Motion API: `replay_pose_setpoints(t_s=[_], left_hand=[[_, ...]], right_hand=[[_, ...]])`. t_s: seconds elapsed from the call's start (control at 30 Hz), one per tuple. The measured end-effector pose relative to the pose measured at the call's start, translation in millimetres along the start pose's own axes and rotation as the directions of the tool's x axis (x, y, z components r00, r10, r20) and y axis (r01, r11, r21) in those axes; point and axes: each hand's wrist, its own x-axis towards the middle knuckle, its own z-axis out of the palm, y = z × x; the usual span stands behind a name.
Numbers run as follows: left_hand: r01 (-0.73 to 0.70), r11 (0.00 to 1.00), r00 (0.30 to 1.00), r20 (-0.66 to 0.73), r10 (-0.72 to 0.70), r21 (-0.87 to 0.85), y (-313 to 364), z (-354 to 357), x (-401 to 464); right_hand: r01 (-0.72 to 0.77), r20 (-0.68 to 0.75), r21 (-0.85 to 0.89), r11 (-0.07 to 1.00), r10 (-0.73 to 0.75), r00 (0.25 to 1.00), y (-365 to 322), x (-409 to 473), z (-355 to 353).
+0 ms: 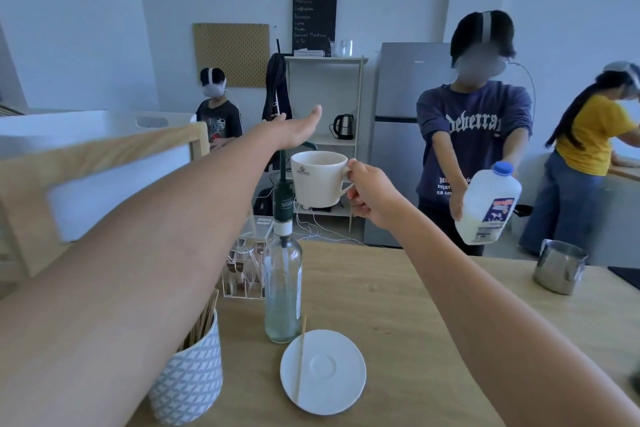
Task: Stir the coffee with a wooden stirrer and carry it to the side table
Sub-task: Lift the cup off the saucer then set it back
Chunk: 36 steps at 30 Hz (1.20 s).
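My right hand (369,196) grips the handle of a white coffee cup (318,180) and holds it out in the air, well above the wooden counter (415,322). What is inside the cup is hidden. My left hand (298,126) is stretched forward above and left of the cup, flat, fingers together, holding nothing. On the counter near me lies a white saucer (325,373) with a wooden stirrer (300,362) resting across its left side. More stirrers stand in a patterned pot (188,378) under my left forearm.
A glass syrup bottle with a green pump (283,288) stands just behind the saucer. A clear sachet box (247,267) sits to its left, a steel milk jug (559,267) at the right. A person across the counter holds a milk bottle (486,204). Two more people stand further off.
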Motion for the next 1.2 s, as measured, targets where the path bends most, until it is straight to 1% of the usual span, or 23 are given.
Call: replay_pose_setpoints(t_s=[0.07, 0.13, 0.17, 0.27, 0.43, 0.57, 0.67, 0.8, 0.9, 1.0, 1.13, 1.2], left_hand=[[-0.057, 0.997, 0.997, 0.056, 0.060, -0.053, 1, 2, 1], [-0.089, 0.992, 0.994, 0.057, 0.094, -0.084, 4, 3, 1], [-0.076, 0.994, 0.996, 0.043, 0.080, -0.081, 5, 3, 2], [-0.035, 0.997, 0.998, 0.057, 0.039, -0.061, 2, 11, 5], [0.003, 0.995, 0.998, 0.057, 0.003, -0.100, -8, 23, 8], [-0.014, 0.988, 0.998, 0.064, 0.024, -0.153, -8, 27, 8], [0.012, 0.994, 0.999, 0.037, -0.008, -0.105, -13, 34, 11], [-0.051, 0.992, 0.998, 0.022, 0.054, -0.117, -13, 42, 10], [-0.021, 0.988, 1.000, 0.019, 0.024, -0.150, -12, 41, 5], [0.017, 0.978, 0.999, 0.051, -0.006, -0.207, -10, 39, 0], [0.064, 0.982, 0.997, -0.021, -0.069, -0.178, -7, 29, -5], [0.037, 0.977, 0.996, -0.067, -0.052, -0.210, 1, 19, -14]], right_hand=[[0.006, 0.002, 0.009, 1.000, -0.006, 1.000, 0, 1, -1], [0.007, 0.010, 0.023, 1.000, -0.007, 1.000, 0, 2, -1], [0.005, 0.013, 0.026, 1.000, -0.006, 1.000, 0, 3, -1], [-0.004, 0.019, 0.024, 1.000, 0.003, 1.000, 3, 5, 1], [-0.023, 0.026, 0.040, 0.999, 0.022, 0.999, 10, 11, 5], [-0.028, 0.028, 0.058, 0.998, 0.026, 0.999, 17, 13, 4], [-0.024, 0.034, 0.055, 0.998, 0.022, 0.999, 19, 14, 3], [-0.021, 0.045, 0.059, 0.998, 0.019, 0.999, 21, 14, 3], [-0.024, 0.036, 0.050, 0.998, 0.023, 0.999, 20, 12, 3], [-0.035, 0.030, 0.038, 0.999, 0.034, 0.999, 20, 8, 2], [-0.038, 0.023, 0.060, 0.997, 0.037, 0.999, 19, 4, 2], [-0.042, 0.025, 0.062, 0.997, 0.041, 0.999, 19, 2, 2]])
